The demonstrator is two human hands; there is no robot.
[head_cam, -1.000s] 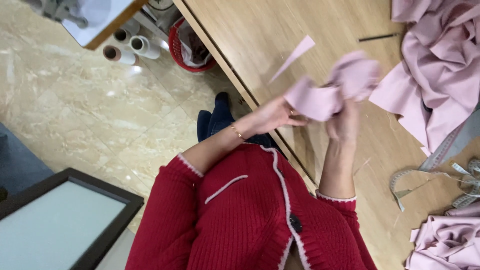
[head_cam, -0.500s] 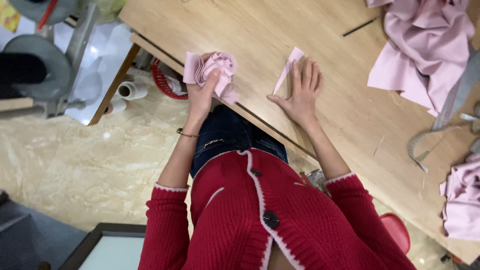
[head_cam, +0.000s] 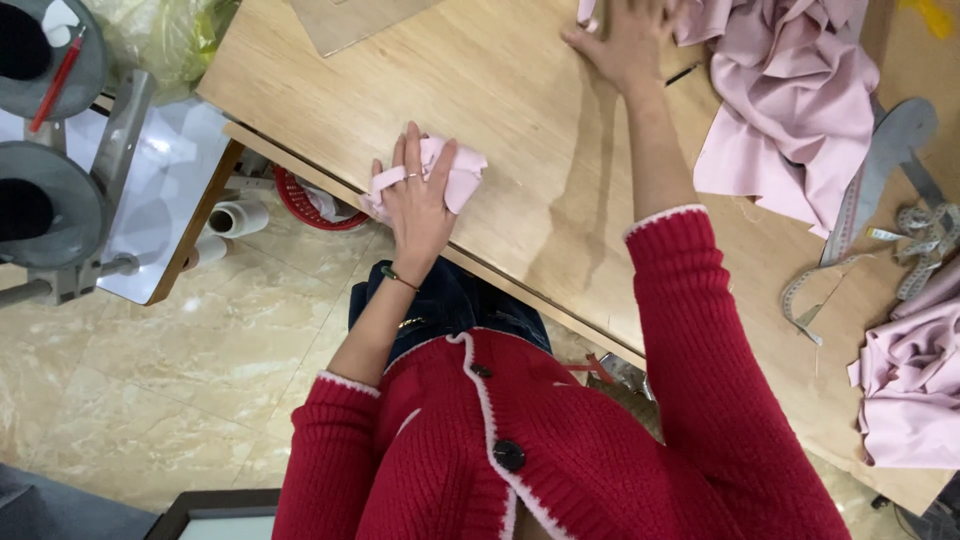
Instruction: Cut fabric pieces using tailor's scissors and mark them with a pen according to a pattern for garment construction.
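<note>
My left hand [head_cam: 418, 205] is closed over a bunched piece of pink cloth [head_cam: 462, 175] and presses it onto the near edge of the wooden table [head_cam: 520, 130]. A bracelet is on that wrist. My right hand [head_cam: 625, 40] is stretched far across the table, palm down with fingers spread. Its fingertips rest on a small pink fabric piece [head_cam: 586, 10] that is cut off by the top of the view. Both arms wear red knitted sleeves.
A heap of pink fabric [head_cam: 790, 90] lies right of my right hand, and another pink pile [head_cam: 910, 390] lies at the right edge. A measuring tape [head_cam: 905, 250] and a grey curved ruler [head_cam: 885, 150] lie between them. A red basket [head_cam: 300, 200], thread spools [head_cam: 235, 215] and a grey machine [head_cam: 60, 200] are at the left.
My right hand has slid farther away across the table with the small pink piece. My left hand has lowered the bunched cloth onto the table edge.
</note>
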